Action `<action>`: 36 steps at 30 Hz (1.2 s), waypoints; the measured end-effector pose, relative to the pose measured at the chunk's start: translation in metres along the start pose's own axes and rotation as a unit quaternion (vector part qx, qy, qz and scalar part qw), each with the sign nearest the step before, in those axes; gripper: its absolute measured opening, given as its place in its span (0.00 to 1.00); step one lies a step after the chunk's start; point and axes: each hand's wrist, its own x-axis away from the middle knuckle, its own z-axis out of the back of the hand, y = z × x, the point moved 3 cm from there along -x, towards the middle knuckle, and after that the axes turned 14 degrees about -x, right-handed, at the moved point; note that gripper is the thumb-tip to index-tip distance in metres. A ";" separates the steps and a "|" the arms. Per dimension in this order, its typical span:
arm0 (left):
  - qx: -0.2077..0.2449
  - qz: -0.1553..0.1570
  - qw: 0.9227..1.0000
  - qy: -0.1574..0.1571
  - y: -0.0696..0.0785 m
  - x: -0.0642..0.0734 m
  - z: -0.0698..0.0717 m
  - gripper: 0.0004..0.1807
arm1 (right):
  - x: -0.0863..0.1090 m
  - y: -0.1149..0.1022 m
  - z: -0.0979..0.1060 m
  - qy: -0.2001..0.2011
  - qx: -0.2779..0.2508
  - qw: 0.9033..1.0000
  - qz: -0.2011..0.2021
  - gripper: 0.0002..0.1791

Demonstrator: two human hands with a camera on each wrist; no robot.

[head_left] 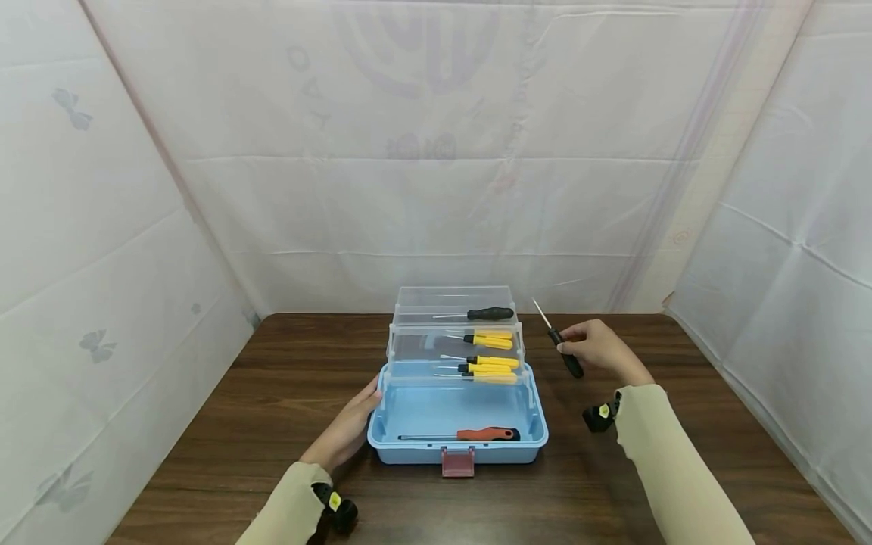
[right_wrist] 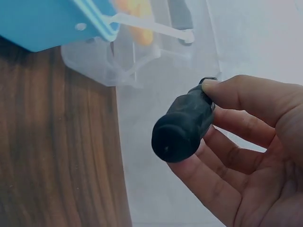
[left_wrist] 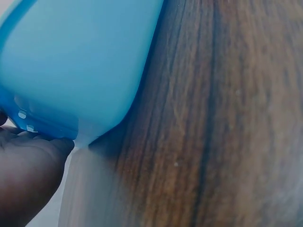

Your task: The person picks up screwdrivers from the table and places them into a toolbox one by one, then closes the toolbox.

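Note:
A light-blue toolbox (head_left: pixel 458 453) stands with its clear tiered trays (head_left: pixel 409 344) raised at the back. My left hand (head_left: pixel 350 424) holds the box's left side, its thumb at the rim. In the left wrist view, the fingers (left_wrist: pixel 33 156) meet the blue wall near a corner. Right of the box, my right hand (head_left: pixel 599 348) pinches a black-handled screwdriver (head_left: pixel 568 359) above the table, its metal shaft pointing up and left. The right wrist view shows its black handle (right_wrist: pixel 182 125) between thumb and fingers; the shaft is hidden there.
An orange-handled screwdriver (head_left: pixel 487 434) lies in the box bottom. Several yellow-handled screwdrivers (head_left: pixel 492 362) and another black-handled screwdriver (head_left: pixel 490 313) lie in the clear trays. A pink latch (head_left: pixel 458 463) hangs at the front. White sheeting (head_left: pixel 463 227) rises behind the brown table (head_left: pixel 306 356).

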 end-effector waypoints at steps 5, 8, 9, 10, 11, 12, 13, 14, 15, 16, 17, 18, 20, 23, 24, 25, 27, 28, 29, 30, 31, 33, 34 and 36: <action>0.000 0.003 1.000 0.002 -0.001 0.000 0.000 0.31 | -0.008 -0.009 0.000 0.018 0.024 1.000 -0.004 0.22; 0.002 0.006 1.000 0.003 -0.001 0.000 0.001 0.31 | -0.012 -0.015 -0.001 0.024 0.042 0.999 0.003 0.21; 0.004 0.007 1.000 0.003 -0.001 0.000 0.001 0.31 | -0.013 -0.016 -0.001 0.025 0.044 0.999 0.005 0.21; 0.004 0.008 1.000 0.004 -0.002 -0.001 0.001 0.31 | -0.014 -0.018 -0.002 0.024 0.043 0.999 0.006 0.21; 0.005 0.007 1.000 0.004 -0.002 -0.001 0.001 0.31 | -0.015 -0.019 -0.002 0.023 0.041 0.999 0.008 0.21; 0.006 0.008 1.000 0.005 -0.002 -0.001 0.001 0.30 | -0.016 -0.020 -0.002 0.023 0.039 0.999 0.010 0.21; 0.006 0.008 1.000 0.005 -0.002 -0.001 0.001 0.30 | -0.017 -0.022 -0.003 0.020 0.034 0.999 0.011 0.21; 0.007 0.009 1.000 0.006 -0.002 0.000 0.001 0.30 | -0.018 -0.023 -0.003 0.017 0.030 0.999 0.014 0.21; 0.007 0.008 1.000 0.007 -0.002 0.000 0.001 0.30 | -0.019 -0.024 -0.003 0.014 0.023 1.000 0.014 0.21; 0.007 0.008 1.000 0.007 -0.002 0.000 0.001 0.30 | -0.020 -0.026 -0.004 0.012 0.020 1.000 0.018 0.20; 0.007 0.008 1.000 0.008 -0.002 0.000 0.002 0.30 | -0.021 -0.028 -0.004 0.009 0.019 1.000 0.022 0.20; 0.006 0.008 1.000 0.008 -0.002 0.000 0.002 0.30 | -0.022 -0.029 -0.004 0.007 0.017 1.000 0.025 0.20; 0.005 0.008 1.000 0.008 -0.003 0.000 0.002 0.30 | -0.024 -0.032 -0.004 0.002 0.015 0.999 0.033 0.20; 0.006 0.008 1.000 0.008 -0.003 0.000 0.002 0.30 | -0.027 -0.037 -0.006 -0.002 0.024 0.998 0.052 0.19; 0.006 0.007 1.000 0.008 -0.003 0.001 0.002 0.30 | -0.028 -0.039 -0.006 -0.003 0.022 0.998 0.055 0.19; 0.006 0.008 1.000 0.008 -0.003 0.001 0.002 0.30 | -0.029 -0.040 -0.007 -0.005 0.022 0.998 0.060 0.19; 0.007 0.008 1.000 0.007 -0.003 0.001 0.002 0.30 | -0.030 -0.043 -0.008 -0.009 0.022 0.997 0.068 0.19; 0.006 0.008 1.000 0.007 -0.003 0.001 0.001 0.30 | -0.031 -0.044 -0.009 -0.010 0.019 0.997 0.069 0.19; 0.007 0.008 1.000 0.007 -0.003 0.001 0.001 0.30 | -0.031 -0.045 -0.009 -0.011 0.016 0.997 0.069 0.18; 0.007 0.008 1.000 0.007 -0.002 0.001 0.001 0.30 | -0.032 -0.046 -0.010 -0.010 0.014 0.997 0.069 0.18; 0.007 0.009 1.000 0.007 -0.002 0.001 0.001 0.30 | -0.033 -0.047 -0.011 -0.010 0.016 0.997 0.072 0.18; 0.007 0.008 1.000 0.008 -0.002 0.001 0.001 0.30 | -0.035 -0.050 -0.012 -0.008 0.019 0.997 0.080 0.18; 0.006 0.008 1.000 0.008 -0.002 0.001 0.001 0.30 | -0.036 -0.051 -0.012 -0.004 0.023 0.996 0.083 0.18; 0.006 0.007 1.000 0.008 -0.002 0.001 0.000 0.30 | -0.039 -0.053 -0.014 -0.001 0.029 0.995 0.090 0.18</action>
